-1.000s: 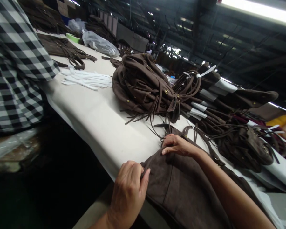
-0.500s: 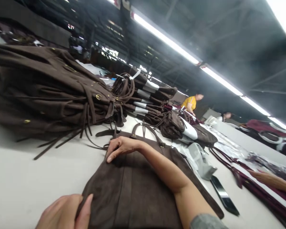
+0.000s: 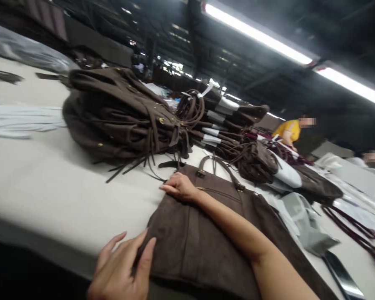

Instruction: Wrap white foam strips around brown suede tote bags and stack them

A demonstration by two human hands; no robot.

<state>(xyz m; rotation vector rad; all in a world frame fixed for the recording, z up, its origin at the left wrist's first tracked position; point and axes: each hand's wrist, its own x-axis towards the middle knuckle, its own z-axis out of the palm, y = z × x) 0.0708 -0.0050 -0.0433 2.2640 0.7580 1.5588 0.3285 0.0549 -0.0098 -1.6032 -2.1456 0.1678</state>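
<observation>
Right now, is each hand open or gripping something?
Left hand: open, fingers spread on near corner of the brown suede bag.
Right hand: resting on its far corner; grip cannot be told.

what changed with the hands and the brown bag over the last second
The left hand let go its pinch on the near corner of the brown bag and now lies open, fingers spread, against that corner. The bag lies flatter on the table. The right hand stayed at the top edge by the handles; the pile of bags is unmoved.
</observation>
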